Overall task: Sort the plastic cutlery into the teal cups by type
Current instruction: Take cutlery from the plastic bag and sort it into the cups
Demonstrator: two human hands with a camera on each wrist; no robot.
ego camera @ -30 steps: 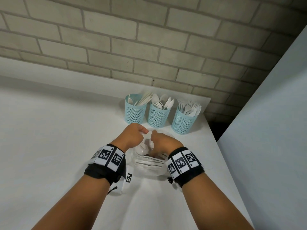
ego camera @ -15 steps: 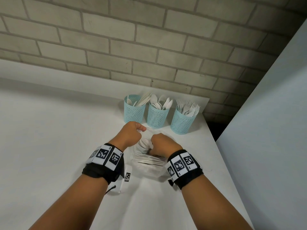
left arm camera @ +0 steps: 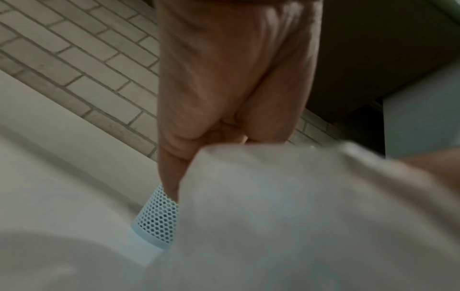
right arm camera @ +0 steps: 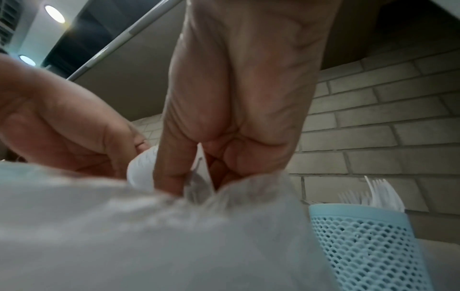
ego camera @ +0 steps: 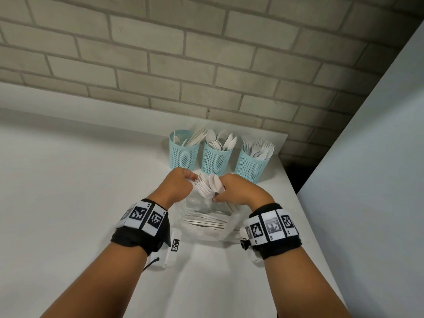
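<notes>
No readable words, brands or numbers anywhere. The only markings are black-and-white square code tags on the left wristband [ego camera: 143,216], on the right wristband [ego camera: 270,227], and one on a small white tab [ego camera: 175,245] lying on the tabletop [ego camera: 68,180].

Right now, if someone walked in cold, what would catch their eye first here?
Probably the two hands meeting mid-counter: the left hand and right hand both grip a bunch of white spoons just above a clear plastic container of more cutlery. Right behind them, three teal cups stand in a row against the brick wall, already stuffed with white cutlery.
</notes>
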